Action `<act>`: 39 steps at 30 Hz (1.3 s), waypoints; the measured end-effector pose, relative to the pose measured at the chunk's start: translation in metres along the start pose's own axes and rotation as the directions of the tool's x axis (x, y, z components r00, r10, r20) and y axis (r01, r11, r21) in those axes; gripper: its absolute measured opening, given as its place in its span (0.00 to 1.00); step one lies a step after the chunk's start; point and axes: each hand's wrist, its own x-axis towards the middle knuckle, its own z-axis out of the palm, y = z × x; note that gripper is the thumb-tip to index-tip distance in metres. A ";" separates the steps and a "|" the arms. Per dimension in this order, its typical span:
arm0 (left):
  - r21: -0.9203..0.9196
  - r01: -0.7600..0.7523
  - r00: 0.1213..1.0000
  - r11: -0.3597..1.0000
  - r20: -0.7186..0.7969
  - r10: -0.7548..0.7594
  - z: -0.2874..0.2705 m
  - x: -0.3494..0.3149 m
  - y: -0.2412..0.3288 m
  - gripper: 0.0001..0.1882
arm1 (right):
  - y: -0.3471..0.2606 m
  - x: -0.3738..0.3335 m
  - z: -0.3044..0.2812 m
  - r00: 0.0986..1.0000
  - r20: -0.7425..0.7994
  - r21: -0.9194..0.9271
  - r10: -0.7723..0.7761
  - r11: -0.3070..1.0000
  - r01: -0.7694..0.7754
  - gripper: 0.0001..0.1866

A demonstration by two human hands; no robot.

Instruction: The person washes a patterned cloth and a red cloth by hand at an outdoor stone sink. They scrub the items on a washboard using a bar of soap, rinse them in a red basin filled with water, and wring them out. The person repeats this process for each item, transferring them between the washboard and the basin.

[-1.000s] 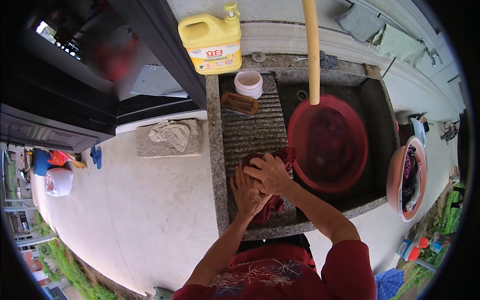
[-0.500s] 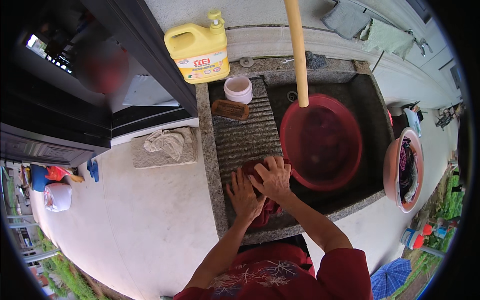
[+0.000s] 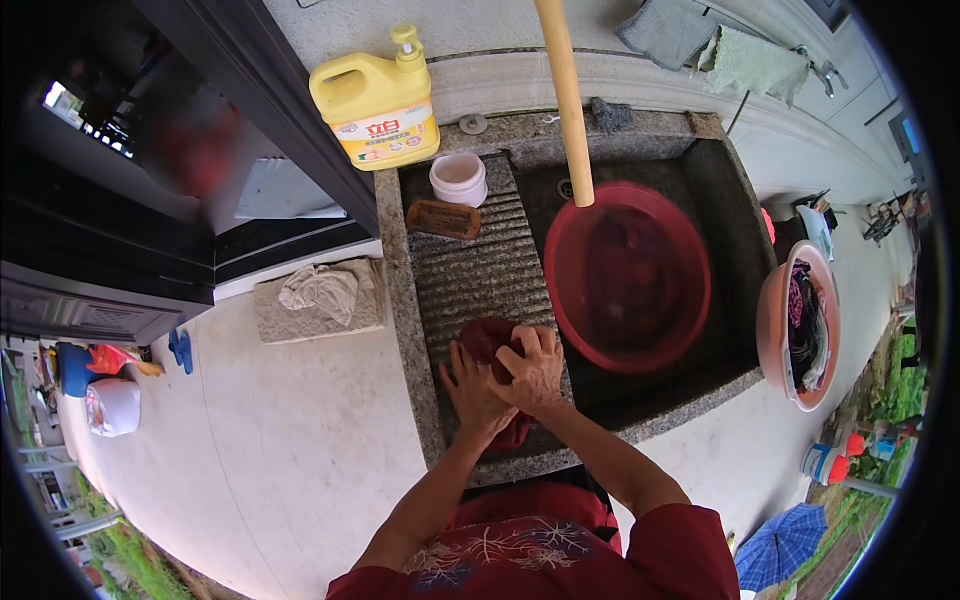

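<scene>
A bunched dark red cloth [image 3: 488, 338] lies on the near part of a ridged stone washboard [image 3: 485, 273], with its near end trailing toward me. My left hand [image 3: 474, 395] is pressed on the cloth's left side, fingers long and somewhat spread. Bent over the middle, the fingers of my right hand [image 3: 536, 374] are closed on the folds. The hands touch and partly overlap, so the cloth between them is hidden. Right of the board, a red basin [image 3: 560, 295] holds murky water and dark cloth.
A brown scrub brush [image 3: 443, 219] and a white tub [image 3: 459, 180] sit on the board's far end. The yellow pump jug [image 3: 376, 105] stands behind them. A wooden pole [image 3: 566, 100] extends over the stone sink [image 3: 745, 215]. At right is a pink basin of clothes [image 3: 772, 330].
Both hands have drawn slightly toward me along the board, and more of the red cloth shows beyond my fingers. The whole view has shifted a little.
</scene>
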 end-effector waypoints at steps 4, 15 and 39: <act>-0.036 0.045 0.995 0.998 0.088 -0.041 -0.001 0.007 0.019 0.59 | 0.062 0.045 0.044 0.992 -0.058 -0.030 0.108 0.994 -0.110 0.11; -0.096 -0.044 0.975 0.994 0.212 0.064 -0.009 0.000 -0.006 0.68 | 0.010 -0.004 -0.015 0.982 0.110 0.091 -0.155 0.985 0.145 0.09; -0.157 0.026 1.000 0.987 0.019 -0.023 0.006 0.003 0.015 0.55 | 0.058 0.072 0.043 0.972 0.231 -0.158 -0.054 0.983 0.092 0.15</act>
